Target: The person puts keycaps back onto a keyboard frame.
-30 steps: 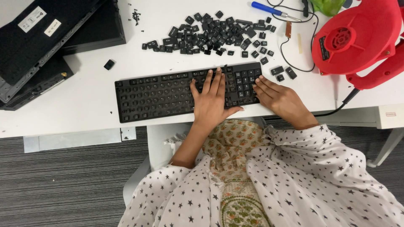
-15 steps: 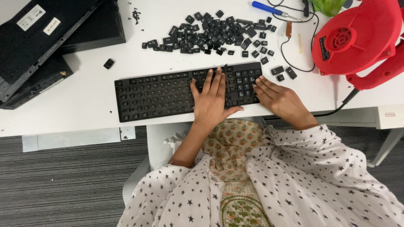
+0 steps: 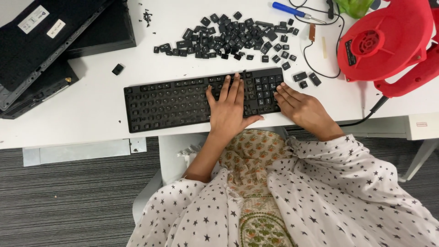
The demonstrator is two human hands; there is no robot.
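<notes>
A black keyboard (image 3: 169,103) lies along the front edge of the white table, most of its keycaps taken off. My left hand (image 3: 230,110) rests flat on its right-centre part, fingers stretched and apart, holding nothing. My right hand (image 3: 302,109) touches the keyboard's right end at the number pad, fingers bent down onto the keys; whether a keycap sits under the fingertips is hidden. A heap of loose black keycaps (image 3: 233,36) lies behind the keyboard.
A red handheld blower (image 3: 388,43) sits at the right with its black cable. A blue-handled screwdriver (image 3: 288,10) lies at the back. Black computer cases (image 3: 55,41) fill the left rear corner. A single keycap (image 3: 118,69) lies apart.
</notes>
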